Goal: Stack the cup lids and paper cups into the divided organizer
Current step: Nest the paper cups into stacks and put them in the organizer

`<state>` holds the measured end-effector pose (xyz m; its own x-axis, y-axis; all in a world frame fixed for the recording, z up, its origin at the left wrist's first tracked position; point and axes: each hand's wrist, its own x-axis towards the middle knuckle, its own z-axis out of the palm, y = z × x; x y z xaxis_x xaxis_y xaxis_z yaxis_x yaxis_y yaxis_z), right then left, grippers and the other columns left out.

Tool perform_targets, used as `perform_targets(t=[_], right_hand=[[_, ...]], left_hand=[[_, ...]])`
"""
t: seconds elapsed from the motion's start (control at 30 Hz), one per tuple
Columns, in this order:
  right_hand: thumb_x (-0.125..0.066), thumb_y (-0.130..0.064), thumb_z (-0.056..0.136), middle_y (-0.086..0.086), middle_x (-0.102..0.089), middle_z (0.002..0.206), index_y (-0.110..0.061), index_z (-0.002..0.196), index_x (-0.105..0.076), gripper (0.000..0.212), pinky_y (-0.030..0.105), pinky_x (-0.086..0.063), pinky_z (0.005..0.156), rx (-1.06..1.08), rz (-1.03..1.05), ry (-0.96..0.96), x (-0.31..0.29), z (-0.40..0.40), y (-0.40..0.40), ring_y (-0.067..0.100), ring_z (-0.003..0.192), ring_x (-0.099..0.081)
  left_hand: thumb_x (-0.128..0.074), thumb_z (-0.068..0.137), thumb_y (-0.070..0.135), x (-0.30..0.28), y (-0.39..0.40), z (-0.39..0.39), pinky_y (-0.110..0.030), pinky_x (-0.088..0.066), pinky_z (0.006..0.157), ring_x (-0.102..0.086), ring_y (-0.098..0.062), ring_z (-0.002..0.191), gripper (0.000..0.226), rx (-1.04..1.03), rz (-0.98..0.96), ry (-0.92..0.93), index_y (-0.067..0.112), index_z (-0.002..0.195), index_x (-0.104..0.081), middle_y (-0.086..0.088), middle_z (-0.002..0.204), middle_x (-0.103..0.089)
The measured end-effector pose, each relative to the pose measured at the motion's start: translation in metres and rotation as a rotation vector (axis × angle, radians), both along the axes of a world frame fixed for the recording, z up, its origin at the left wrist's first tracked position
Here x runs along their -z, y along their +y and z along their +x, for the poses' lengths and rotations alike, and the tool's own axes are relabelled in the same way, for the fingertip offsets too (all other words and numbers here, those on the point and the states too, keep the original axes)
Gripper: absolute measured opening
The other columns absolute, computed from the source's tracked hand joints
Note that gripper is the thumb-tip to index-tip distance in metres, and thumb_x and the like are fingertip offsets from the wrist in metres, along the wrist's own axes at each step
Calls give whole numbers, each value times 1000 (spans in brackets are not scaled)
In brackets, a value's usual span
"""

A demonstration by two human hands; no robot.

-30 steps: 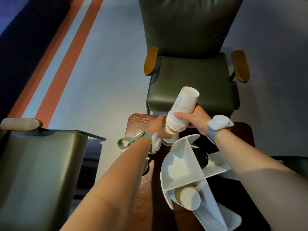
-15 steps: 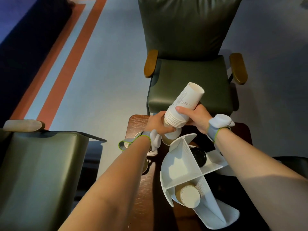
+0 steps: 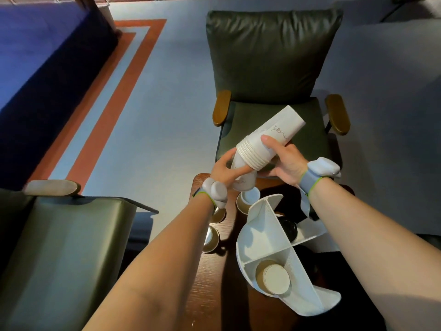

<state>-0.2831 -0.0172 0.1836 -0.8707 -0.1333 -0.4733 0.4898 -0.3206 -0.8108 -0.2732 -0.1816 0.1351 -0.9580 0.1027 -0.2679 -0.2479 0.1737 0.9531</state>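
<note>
I hold a tilted stack of white paper cups above the far end of the table. My right hand grips the stack around its rims. My left hand grips a single white cup whose top sits inside the stack's lower end. The white divided organizer stands on the table below. Its near compartment holds brown cups upside down. A far compartment holds black lids. A loose brown cup stands upright just beyond the organizer.
The small dark wooden table carries two more brown cups under my left forearm. A green armchair faces me across the table. Another green chair is at my left.
The stack has tilted further over to the right and risen off the table. The single cup in my left hand now shows below the stack. A loose brown cup has come into sight underneath.
</note>
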Motion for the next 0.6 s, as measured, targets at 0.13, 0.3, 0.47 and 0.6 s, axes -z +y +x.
perform_targets(t=[0.13,0.3,0.47,0.6], right_hand=[[-65,-22,86,13,-53,131,-18,135,-41,55,68,-43,93,-22,17,19,-11,9,-4,33,121,-49],[-67,-15,83,10,-57,122,-18,126,-47,48,60,-49,91,-56,77,35,-16,23,-14,28,115,-52],[-73,-18,79,-2,-67,96,-25,93,-60,21,27,-58,67,-146,220,113,-14,47,-37,14,87,-65],[-78,-20,74,-7,-64,105,-20,119,-54,51,32,-53,86,-223,361,199,-10,61,-47,10,96,-63]], left_hand=[[-73,79,23,-8,-7,12,-41,-48,95,-54,-22,117,53,-48,86,-30,26,129,-56,1,126,-61],[-59,91,24,-15,-19,22,-42,-49,99,-55,-27,116,44,-343,383,-248,23,134,-51,-8,134,-53],[-33,89,39,-10,-16,29,-49,-37,109,-46,-41,128,60,-329,33,-433,-1,130,-48,-24,136,-52],[-34,89,42,-7,-20,34,-53,-46,102,-54,-41,122,60,-351,81,-473,1,132,-46,-20,131,-56]])
